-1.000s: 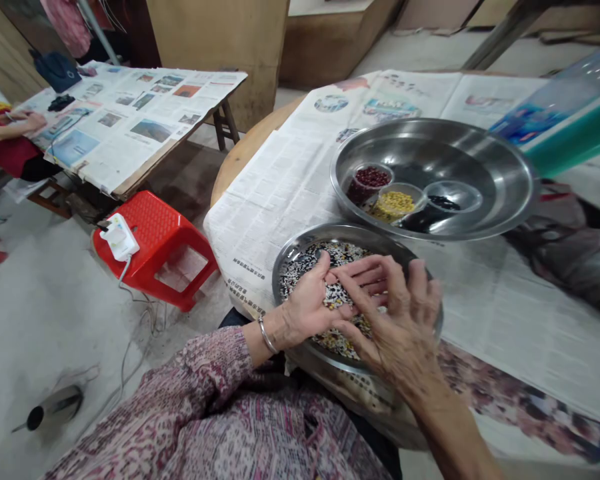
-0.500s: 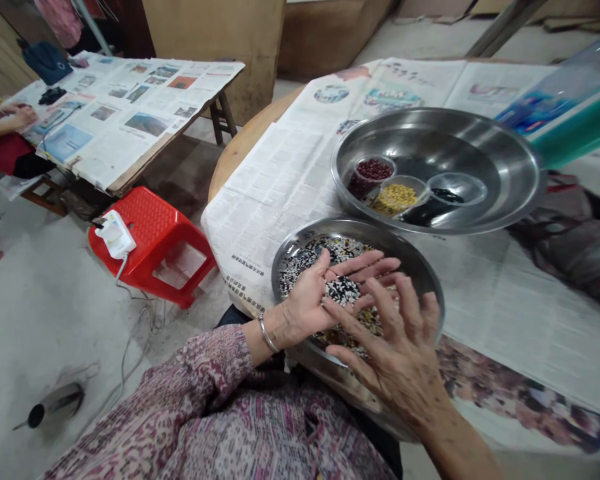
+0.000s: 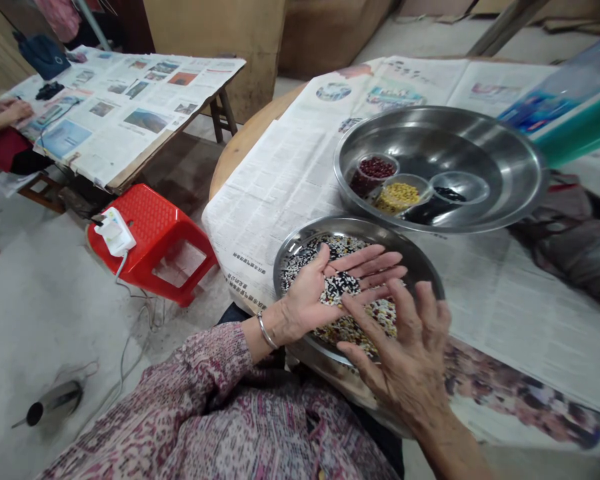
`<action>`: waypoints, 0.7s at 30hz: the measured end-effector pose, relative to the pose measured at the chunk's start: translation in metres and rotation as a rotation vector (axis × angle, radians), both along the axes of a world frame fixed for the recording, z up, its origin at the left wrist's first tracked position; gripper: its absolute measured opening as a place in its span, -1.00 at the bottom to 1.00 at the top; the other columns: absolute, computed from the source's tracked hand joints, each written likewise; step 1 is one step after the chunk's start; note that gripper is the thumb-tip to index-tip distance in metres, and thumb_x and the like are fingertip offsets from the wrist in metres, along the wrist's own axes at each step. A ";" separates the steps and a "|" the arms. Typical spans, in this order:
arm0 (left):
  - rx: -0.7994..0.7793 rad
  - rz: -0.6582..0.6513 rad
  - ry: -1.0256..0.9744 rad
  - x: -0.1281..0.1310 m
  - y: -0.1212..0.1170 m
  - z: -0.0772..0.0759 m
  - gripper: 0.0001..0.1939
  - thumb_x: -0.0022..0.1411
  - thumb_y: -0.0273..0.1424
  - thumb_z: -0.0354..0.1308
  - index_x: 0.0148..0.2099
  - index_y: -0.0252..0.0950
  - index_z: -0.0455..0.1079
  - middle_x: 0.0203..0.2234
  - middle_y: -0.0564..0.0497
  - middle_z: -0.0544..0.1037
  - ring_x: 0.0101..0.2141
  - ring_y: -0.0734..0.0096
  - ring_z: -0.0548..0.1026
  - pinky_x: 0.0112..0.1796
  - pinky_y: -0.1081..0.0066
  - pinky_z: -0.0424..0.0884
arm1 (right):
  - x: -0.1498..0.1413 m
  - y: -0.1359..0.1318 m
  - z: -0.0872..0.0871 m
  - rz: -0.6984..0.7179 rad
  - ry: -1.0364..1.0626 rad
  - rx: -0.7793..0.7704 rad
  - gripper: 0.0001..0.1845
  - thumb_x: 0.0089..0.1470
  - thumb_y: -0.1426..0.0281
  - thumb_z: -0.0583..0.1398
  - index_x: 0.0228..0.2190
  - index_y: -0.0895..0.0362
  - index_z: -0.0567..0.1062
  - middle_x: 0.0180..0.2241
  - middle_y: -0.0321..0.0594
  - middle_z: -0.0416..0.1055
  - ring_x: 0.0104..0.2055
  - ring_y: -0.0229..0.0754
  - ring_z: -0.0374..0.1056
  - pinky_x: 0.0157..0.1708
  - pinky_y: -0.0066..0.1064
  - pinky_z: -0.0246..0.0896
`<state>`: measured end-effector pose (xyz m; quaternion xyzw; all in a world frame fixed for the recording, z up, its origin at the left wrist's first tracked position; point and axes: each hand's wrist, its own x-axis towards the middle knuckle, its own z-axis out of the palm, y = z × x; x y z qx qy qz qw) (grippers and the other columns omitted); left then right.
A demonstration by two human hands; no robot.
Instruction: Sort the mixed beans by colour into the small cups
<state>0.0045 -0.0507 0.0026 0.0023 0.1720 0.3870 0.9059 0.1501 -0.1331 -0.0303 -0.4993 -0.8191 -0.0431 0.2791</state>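
My left hand (image 3: 310, 293) is palm up with its fingers stretched out, carrying a small heap of black and white grains (image 3: 337, 287). It is over a steel bowl (image 3: 433, 280) of mixed grains and beans (image 3: 340, 333) in black, white, yellow and red. From the right, my right hand (image 3: 405, 347) reaches over the same bowl with fingers apart. Its index fingertip is at the edge of the heap on my left palm; whether it touches the grains I cannot tell. Part of the bowl is hidden behind both hands.
Behind stands a wide steel basin (image 3: 520, 180) with clear cups of red beans (image 3: 377, 168), yellow beans (image 3: 400, 195) and dark beans (image 3: 449, 195). A red stool (image 3: 150, 213) holds a white power strip (image 3: 115, 233). Another person's hand (image 3: 20, 110) rests at the far-left table.
My right hand has shifted slightly right, and its index finger now points at the heap on my left palm. My left fingers look a little more spread, showing more of the grains.
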 end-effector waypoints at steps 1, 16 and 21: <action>0.005 0.003 -0.007 -0.001 0.000 -0.001 -0.33 0.47 -0.07 -0.28 0.26 -0.48 0.33 0.16 -0.28 0.44 0.15 0.16 0.44 0.15 0.28 0.32 | -0.001 -0.002 -0.001 0.013 0.016 -0.004 -0.22 0.20 0.08 0.13 0.35 -0.23 -0.04 0.46 -0.28 -0.34 0.47 0.17 -0.33 0.36 0.20 -0.33; -0.012 -0.034 0.022 -0.002 0.003 0.003 -0.35 0.48 -0.09 -0.28 0.28 -0.47 0.30 0.15 -0.27 0.45 0.14 0.20 0.44 0.20 0.23 0.26 | 0.009 0.016 0.001 -0.001 -0.008 0.009 -0.12 0.12 0.19 0.25 0.35 -0.27 -0.04 0.46 -0.26 -0.32 0.44 0.28 -0.24 0.32 0.28 -0.22; -0.004 -0.020 0.004 -0.003 0.005 0.002 -0.32 0.47 -0.07 -0.30 0.27 -0.49 0.31 0.12 -0.29 0.47 0.10 0.16 0.48 0.15 0.23 0.31 | 0.011 0.007 -0.001 0.066 0.054 0.001 -0.12 0.12 0.24 0.27 0.34 -0.29 -0.01 0.45 -0.26 -0.27 0.44 0.24 -0.21 0.31 0.26 -0.17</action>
